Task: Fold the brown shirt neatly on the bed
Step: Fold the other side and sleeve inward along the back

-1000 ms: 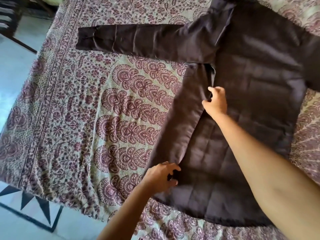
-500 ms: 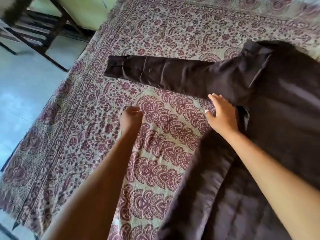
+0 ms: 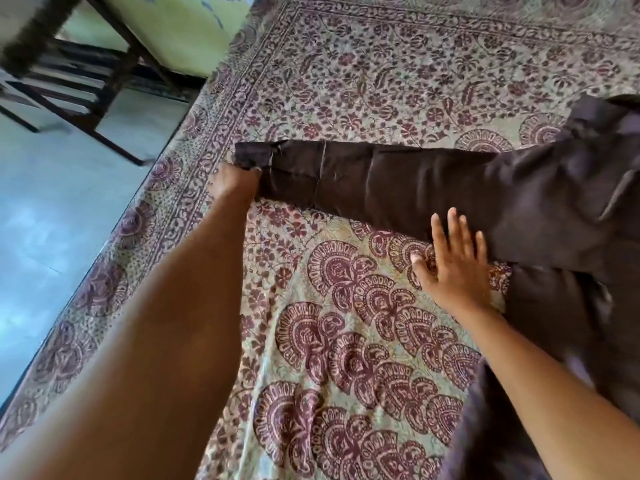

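Note:
The brown shirt (image 3: 540,209) lies flat on the bed, its body running off the right edge of the view. One long sleeve (image 3: 363,181) stretches straight out to the left. My left hand (image 3: 233,181) is at the sleeve's cuff, fingers closed on the cuff end. My right hand (image 3: 453,261) lies flat with fingers spread, fingertips pressing the sleeve's lower edge near the armpit, palm on the bedspread. The shirt's left side is folded inward below the sleeve.
A maroon and cream patterned bedspread (image 3: 346,341) covers the bed. The bed's left edge (image 3: 114,230) drops to a pale blue floor (image 3: 45,237). A dark wooden chair frame (image 3: 86,81) stands at the top left beside a green wall.
My left hand has left the shirt's hem and reached up left to the cuff. My right hand has moved from the side fold to the sleeve's base. The view shifted left.

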A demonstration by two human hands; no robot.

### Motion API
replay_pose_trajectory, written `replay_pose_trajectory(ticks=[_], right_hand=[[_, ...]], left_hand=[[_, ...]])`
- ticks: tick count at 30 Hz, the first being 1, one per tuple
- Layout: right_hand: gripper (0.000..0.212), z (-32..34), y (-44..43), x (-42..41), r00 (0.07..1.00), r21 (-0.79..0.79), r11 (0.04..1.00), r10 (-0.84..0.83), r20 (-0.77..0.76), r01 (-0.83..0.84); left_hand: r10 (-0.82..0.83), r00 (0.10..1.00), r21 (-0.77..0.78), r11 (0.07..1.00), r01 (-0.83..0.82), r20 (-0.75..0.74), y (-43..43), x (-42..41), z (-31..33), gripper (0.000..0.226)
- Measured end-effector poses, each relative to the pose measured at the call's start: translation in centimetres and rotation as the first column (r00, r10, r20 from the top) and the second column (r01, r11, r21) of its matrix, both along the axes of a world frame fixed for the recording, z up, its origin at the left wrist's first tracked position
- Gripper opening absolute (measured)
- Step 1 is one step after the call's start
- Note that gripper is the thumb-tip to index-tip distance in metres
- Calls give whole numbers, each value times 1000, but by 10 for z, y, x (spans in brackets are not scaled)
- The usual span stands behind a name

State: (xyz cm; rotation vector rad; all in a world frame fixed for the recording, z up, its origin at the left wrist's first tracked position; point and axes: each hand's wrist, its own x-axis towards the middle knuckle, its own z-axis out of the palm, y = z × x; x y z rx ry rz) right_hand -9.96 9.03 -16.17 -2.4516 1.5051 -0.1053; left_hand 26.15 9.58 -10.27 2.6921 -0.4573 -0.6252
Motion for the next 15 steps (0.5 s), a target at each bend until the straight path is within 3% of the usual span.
replay_pose_trajectory(ticks=[2,4,7,10,12,14,15], right_hand=[[76,-3,-1,2,1000,-30,1000,-10,8,10],[76,-5,-2,3,1000,-29,1000,-4,7,5],[79,-2,0,4,1000,30,1000,-7,-11,7],[76,12,-11,4,1000,228,974,-6,22,1],[65,35,-22,1,956,533,846,-183,229,34],[65,64,-26,-7,742,808,588,-526,415,-35],[68,78,-22,-11,638,859,504,-634,437,-88]], left_hand=[[18,1000,12,1000,-19,20,-4,4,-4,70],[36,998,-20,999,-37,-58,-9,4,-6,65],[52,950,-245,960,-133,-308,-17,-10,0,53],[28,952,-461,871,-173,-304,-18,-52,22,32],[-130,955,-547,837,-38,-266,-17,-99,48,8],[-333,911,-572,808,143,-243,-17,-152,71,12],[-414,877,-564,796,219,-243,-17,-177,80,10]])
